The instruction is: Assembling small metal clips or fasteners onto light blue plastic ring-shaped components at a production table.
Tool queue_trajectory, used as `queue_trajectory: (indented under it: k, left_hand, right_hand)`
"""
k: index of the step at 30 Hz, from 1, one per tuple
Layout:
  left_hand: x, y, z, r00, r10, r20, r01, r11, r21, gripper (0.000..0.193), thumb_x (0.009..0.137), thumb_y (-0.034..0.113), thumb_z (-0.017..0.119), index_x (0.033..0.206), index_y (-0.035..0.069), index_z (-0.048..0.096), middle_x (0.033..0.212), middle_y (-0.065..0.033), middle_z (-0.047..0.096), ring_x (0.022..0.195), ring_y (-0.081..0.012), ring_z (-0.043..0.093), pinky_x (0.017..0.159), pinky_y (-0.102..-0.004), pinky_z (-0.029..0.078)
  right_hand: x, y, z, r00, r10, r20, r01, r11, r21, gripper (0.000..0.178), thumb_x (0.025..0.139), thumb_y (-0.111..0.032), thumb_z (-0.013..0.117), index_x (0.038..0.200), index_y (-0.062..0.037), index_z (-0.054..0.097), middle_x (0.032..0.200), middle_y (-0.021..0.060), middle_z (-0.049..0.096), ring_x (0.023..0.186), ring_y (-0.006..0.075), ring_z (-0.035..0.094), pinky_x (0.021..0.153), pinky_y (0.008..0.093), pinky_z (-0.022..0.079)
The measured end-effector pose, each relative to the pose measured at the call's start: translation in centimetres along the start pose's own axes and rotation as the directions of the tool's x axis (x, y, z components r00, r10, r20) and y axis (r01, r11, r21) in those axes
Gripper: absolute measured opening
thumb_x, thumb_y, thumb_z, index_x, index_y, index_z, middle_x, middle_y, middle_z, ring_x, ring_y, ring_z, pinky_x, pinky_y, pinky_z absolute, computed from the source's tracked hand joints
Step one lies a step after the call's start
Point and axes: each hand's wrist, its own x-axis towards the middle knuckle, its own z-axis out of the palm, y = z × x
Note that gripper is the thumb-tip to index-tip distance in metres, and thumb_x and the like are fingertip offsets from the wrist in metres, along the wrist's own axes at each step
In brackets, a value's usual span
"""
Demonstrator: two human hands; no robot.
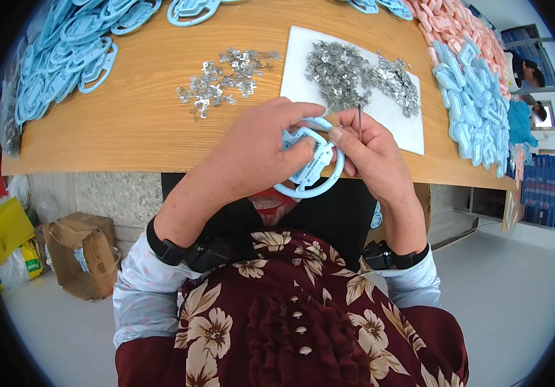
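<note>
A light-blue plastic toy steering wheel (321, 173) is held over the table's near edge, its flat centre plate facing up. My left hand (252, 147) grips it from the left, with the thumb on the centre plate and the fingers at the far rim. My right hand (381, 155) is closed at the wheel's right side, thumb and forefinger pinched by the upper rim. From the right fingers a thin dark metal rod (359, 116) sticks up. Whether a small part sits between those fingertips is hidden.
Loose silvery metal clips (219, 84) lie on the wooden table (148, 138). A white board (295, 61) bears heaped small metal pieces (339, 74). Blue wheels (71, 58) pile at far left; blue (474, 103) and pink plastic parts (448, 26) at right. A cardboard box (87, 258) stands on the floor.
</note>
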Motion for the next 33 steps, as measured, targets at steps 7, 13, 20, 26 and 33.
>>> queue_trajectory:
  k: [7,13,20,26,33]
  left_hand:
    - [-1.3,0.4,-0.1,0.999,-0.047,0.003,0.046,0.96,-0.278,0.038,0.097,0.01,0.05,0.132,-0.002,0.053,0.116,-0.0107,0.063,0.104,-0.0183,0.062,0.091,-0.031,0.049]
    - [-2.4,0.0,0.2,0.937,-0.276,0.215,0.345,0.625,-0.701,0.035,0.101,0.01,0.044,0.133,-0.001,0.055,0.118,-0.0045,0.065,0.106,-0.0088,0.06,0.093,-0.026,0.049]
    - [-3.3,-1.3,-2.0,0.888,-0.211,0.409,0.458,0.492,-0.741,0.037,0.1,0.012,0.052,0.135,-0.001,0.054,0.115,-0.0028,0.065,0.101,-0.0072,0.061,0.086,-0.0245,0.051]
    - [-4.3,-1.9,-5.0,0.929,-0.334,0.159,0.352,0.664,-0.66,0.037,0.097,0.005,0.057,0.134,0.002,0.053,0.116,-0.0053,0.066,0.104,-0.0098,0.064,0.09,-0.0275,0.053]
    - [-3.7,-2.3,-4.5,0.913,-0.405,-0.041,0.328,0.792,-0.515,0.039,0.096,0.006,0.06,0.134,0.002,0.053,0.108,-0.0022,0.067,0.095,-0.0071,0.064,0.083,-0.0253,0.053]
  right_hand:
    - [-0.9,-0.9,-0.7,0.994,0.001,0.109,-0.014,0.992,0.123,0.03,0.095,-0.007,0.054,0.122,0.0024,0.063,0.077,-0.001,0.06,0.059,0.004,0.048,0.049,0.0202,0.035]
    - [-0.7,0.7,2.1,0.928,-0.371,0.012,0.362,0.898,-0.251,0.034,0.08,-0.007,0.081,0.11,-0.0053,0.064,0.081,-0.0026,0.066,0.069,0.003,0.056,0.062,0.0222,0.049]
    - [0.4,-2.3,1.9,0.873,-0.384,0.302,0.488,0.717,-0.498,0.019,0.08,-0.008,0.08,0.089,-0.0057,0.064,0.068,0.0032,0.063,0.058,0.0113,0.057,0.057,0.0256,0.047]
    - [4.7,-4.7,1.4,0.9,-0.388,0.197,0.408,0.596,-0.691,0.02,0.088,-0.021,0.069,0.101,-0.0058,0.07,0.091,0.0108,0.07,0.084,0.0309,0.067,0.077,0.038,0.052]
    - [10.7,-3.8,4.8,0.836,-0.502,0.221,0.36,0.198,-0.912,0.016,0.088,-0.016,0.065,0.1,-0.0069,0.071,0.091,0.0122,0.066,0.084,0.0348,0.066,0.075,0.0449,0.053]
